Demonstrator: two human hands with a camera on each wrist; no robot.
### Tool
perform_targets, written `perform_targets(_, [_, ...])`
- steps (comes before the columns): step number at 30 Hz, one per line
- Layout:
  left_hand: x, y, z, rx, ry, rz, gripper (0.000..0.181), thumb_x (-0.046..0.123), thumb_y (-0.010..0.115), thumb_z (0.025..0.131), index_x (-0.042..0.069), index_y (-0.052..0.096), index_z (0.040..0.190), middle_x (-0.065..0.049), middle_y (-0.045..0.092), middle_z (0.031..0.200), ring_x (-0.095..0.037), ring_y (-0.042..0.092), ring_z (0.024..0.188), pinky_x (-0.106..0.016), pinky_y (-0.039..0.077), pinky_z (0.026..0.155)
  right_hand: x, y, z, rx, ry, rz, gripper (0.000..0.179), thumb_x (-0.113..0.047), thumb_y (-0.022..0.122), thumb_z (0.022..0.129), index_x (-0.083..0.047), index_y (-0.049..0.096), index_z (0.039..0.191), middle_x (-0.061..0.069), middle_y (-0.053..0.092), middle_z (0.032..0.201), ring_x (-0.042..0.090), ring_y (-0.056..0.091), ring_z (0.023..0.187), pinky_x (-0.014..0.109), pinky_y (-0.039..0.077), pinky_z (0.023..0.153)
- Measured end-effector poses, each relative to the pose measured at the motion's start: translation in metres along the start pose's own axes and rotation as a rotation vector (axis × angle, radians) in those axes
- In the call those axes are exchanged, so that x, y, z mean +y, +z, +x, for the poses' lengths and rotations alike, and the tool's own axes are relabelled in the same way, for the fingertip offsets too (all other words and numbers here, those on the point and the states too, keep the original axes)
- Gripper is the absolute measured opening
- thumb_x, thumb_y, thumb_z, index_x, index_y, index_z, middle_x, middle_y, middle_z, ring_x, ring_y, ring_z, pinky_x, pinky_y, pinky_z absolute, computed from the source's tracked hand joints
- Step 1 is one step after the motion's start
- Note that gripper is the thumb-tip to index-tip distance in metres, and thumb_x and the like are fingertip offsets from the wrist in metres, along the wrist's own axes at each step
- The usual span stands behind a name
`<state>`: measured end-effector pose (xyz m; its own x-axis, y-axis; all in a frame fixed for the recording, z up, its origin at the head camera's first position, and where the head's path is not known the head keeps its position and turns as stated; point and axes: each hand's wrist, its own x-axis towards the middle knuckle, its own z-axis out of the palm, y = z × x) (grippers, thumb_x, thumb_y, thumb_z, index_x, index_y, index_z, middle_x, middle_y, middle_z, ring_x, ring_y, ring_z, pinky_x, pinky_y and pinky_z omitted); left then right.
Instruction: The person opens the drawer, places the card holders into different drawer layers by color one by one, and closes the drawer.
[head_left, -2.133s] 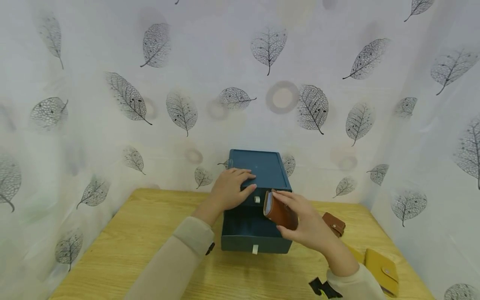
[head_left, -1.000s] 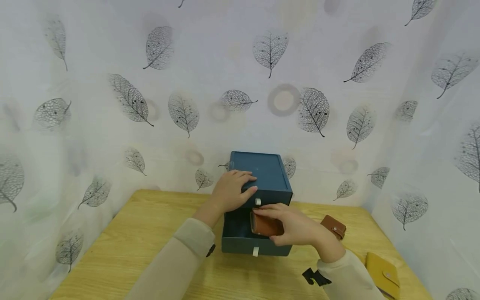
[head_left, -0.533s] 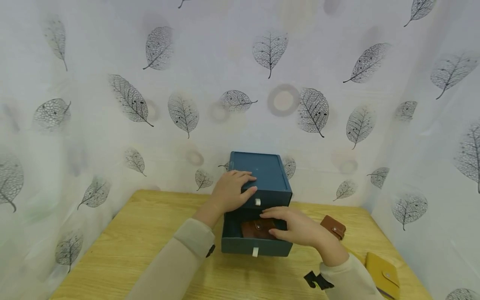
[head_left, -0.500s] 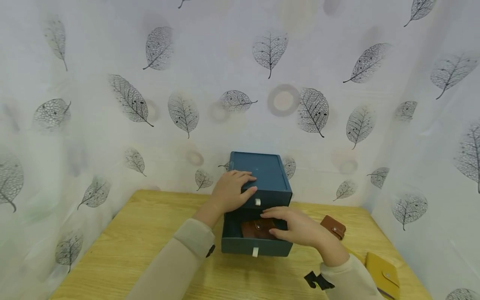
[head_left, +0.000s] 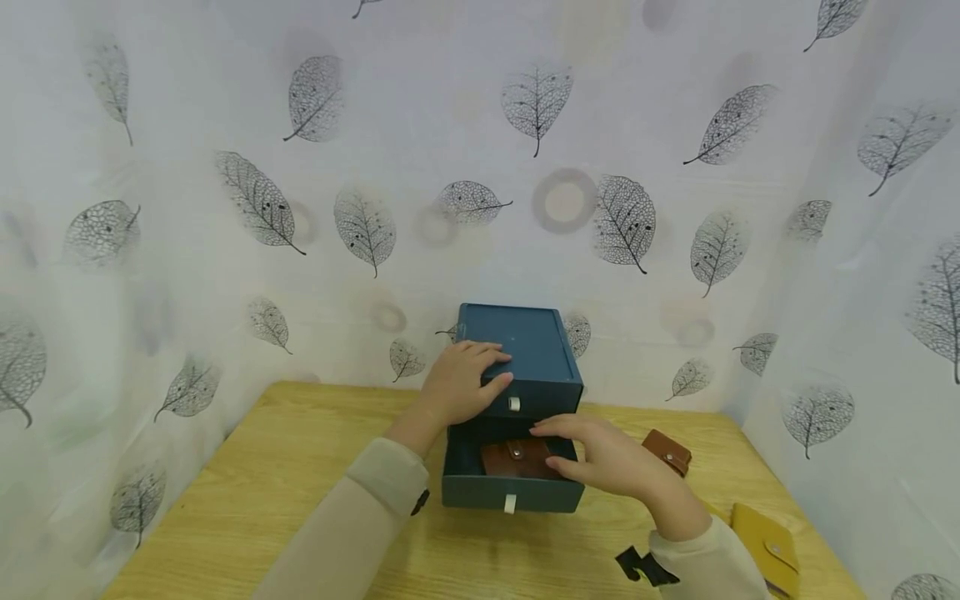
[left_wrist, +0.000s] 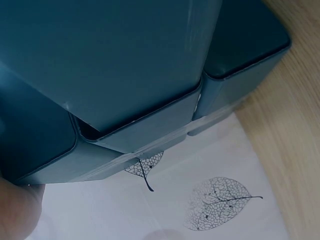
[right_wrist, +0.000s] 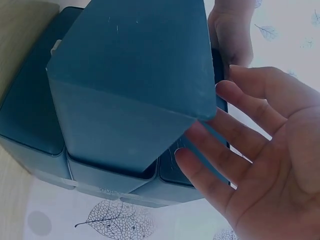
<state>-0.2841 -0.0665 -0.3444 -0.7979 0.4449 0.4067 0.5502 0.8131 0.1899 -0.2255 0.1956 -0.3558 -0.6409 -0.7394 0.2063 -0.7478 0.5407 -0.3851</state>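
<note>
A dark blue two-drawer box [head_left: 528, 333] stands at the table's far side, its lower drawer [head_left: 480, 493] pulled out. In that drawer lies a brown leather wallet [head_left: 502, 460], its snap strap facing up. My left hand [head_left: 457, 383] rests on the box's top left edge, fingers spread over the top and thumb near the front. At the drawer's right side is my right hand [head_left: 611, 458], fingers apart and holding nothing; its fingertips are close to the wallet's right end. The right wrist view shows this right hand [right_wrist: 280, 160] palm on, beside the drawer's outside wall.
A second brown wallet [head_left: 666, 452] lies on the wooden table [head_left: 300, 467] right of the box. Nearer, at the right edge, is a yellow wallet [head_left: 767, 542], with another yellow piece partly hidden by the right arm. A leaf-print curtain [head_left: 420, 125] hangs behind.
My right hand has lowered the brown wallet from above the lower drawer into it and let go. It has since shifted slightly right. My left hand has stayed on the box.
</note>
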Motion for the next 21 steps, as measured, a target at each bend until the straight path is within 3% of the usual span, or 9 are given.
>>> perform_targets(10, [0.000,0.000,0.000,0.002,-0.002,0.011,0.044,0.047,0.049,0.104,0.024,0.061,0.139,0.000,0.051,0.149,-0.025,0.045,0.138,-0.048,0.031,0.117,0.002,-0.008,-0.011,0.040,0.031,0.003,0.040,-0.026,0.065,0.099,-0.009,0.063,0.135,0.005,0.063,0.133,0.028,0.060,0.121,0.049,0.053,0.095])
perform_targets(21, [0.000,0.000,0.000,-0.006,-0.005,0.018,0.044,0.048,0.048,0.104,0.025,0.060,0.140,0.000,0.051,0.149,-0.025,0.044,0.138,-0.048,0.031,0.117,0.014,-0.010,-0.030,0.127,0.106,-0.016,0.037,-0.025,0.068,0.098,-0.014,0.065,0.133,0.001,0.067,0.126,0.022,0.065,0.110,0.043,0.057,0.088])
